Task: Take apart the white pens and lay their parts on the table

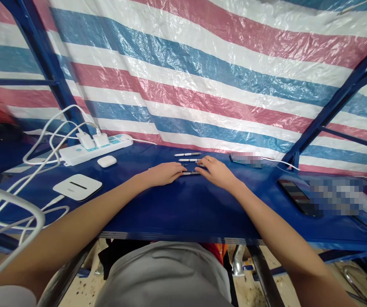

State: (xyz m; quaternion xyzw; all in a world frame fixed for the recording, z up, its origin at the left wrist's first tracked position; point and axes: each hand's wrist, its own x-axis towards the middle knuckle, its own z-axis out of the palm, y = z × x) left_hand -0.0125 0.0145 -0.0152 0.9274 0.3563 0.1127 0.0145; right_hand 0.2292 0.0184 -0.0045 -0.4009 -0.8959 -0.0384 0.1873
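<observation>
Several slim pens lie roughly parallel on the blue tabletop (170,209). The farthest pen (187,154) is white and grey and lies apart from both hands. In front of it is a second white pen (188,160), its right end close to my right fingertips. A third pen (184,165) is mostly covered by my hands. The nearest pen (190,173), white with dark ends, spans between my hands. My left hand (167,173) is closed at its left end, fingers together. My right hand (217,171), wearing a ring, pinches its right end with the thumb; the fingertips are partly hidden.
At left are a white power strip (97,149) with plugs, tangled white cables (26,179), a small white case (107,161) and a white box-like device (77,187). At right are a cabled phone (246,159) and a dark phone (298,197). Striped sheeting (202,85) hangs behind.
</observation>
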